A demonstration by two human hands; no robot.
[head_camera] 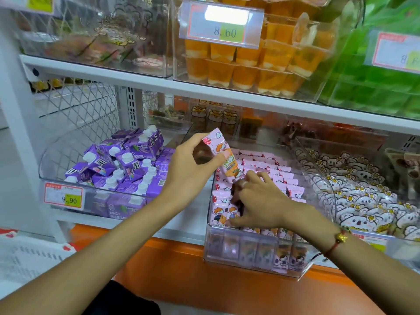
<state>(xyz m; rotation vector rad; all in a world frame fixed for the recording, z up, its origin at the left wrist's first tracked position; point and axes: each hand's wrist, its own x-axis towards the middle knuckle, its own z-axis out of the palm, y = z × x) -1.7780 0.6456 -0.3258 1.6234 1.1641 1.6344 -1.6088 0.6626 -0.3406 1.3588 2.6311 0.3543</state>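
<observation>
Notes, nearest, an orange band [181,269] along the front of the lower shelf and above it a clear bin [305,268] at the shelf's edge. Finds the bin well stocked: pink packets [284,176] stand in tidy rows from the front wall to the back, with a dark gap just left of the knuckles. Places the right hand [261,201] inside the bin, palm down, fingers bent with their tips among the rows and the thumb on a front packet; cannot tell whether anything is gripped. Records a red cord bracelet [338,239] at that wrist. Places the left hand [191,164] just above the bin's left rear corner, pinching a single packet [227,160] between thumb and fingertips, tilted and clear of the rows. Judges the filling largely done: one packet in the air yet to be seated, probably in the gap being held open, then a levelling of the rows. Logs purple cartons [127,162] in the bin to the left and koala packets [354,185] to the right. Logs, farthest, orange jelly cups [250,64] on the upper shelf behind a price tag [221,23].
</observation>
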